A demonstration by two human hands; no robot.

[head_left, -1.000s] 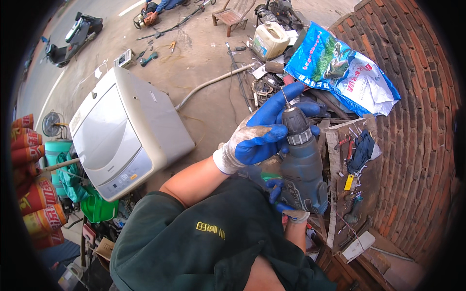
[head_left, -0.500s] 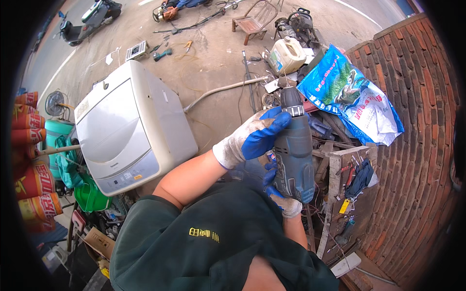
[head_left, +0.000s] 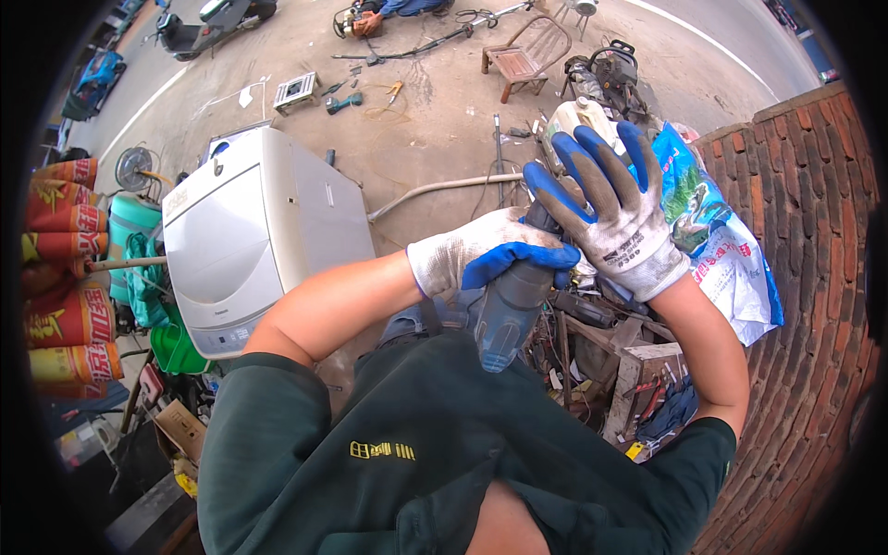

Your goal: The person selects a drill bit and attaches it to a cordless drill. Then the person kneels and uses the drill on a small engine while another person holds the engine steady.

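Note:
A dark blue-grey cordless drill [head_left: 511,313] is held in front of my chest, tilted, with its rear end toward me. My left hand [head_left: 495,250], in a white glove with blue coated fingers, wraps round the drill's front part just behind the chuck [head_left: 539,218]. Close beside the chuck, my right hand [head_left: 615,208] is raised in a matching, dirtier glove. Its back faces me and its fingers are spread. Whether its thumb side touches the drill is hidden.
At left stands a white top-loading washing machine [head_left: 231,231], with a grey hose [head_left: 444,190] reaching across the ground. A brick wall [head_left: 805,277] rises at right, beside a blue-white bag [head_left: 735,268] and a wooden stand [head_left: 629,393] with tools. A low bamboo chair [head_left: 523,65] is farther off.
My right hand has left the drill's lower part and come up beside the chuck with its fingers spread. The drill has dropped nearer my chest and tilted, still in my left hand.

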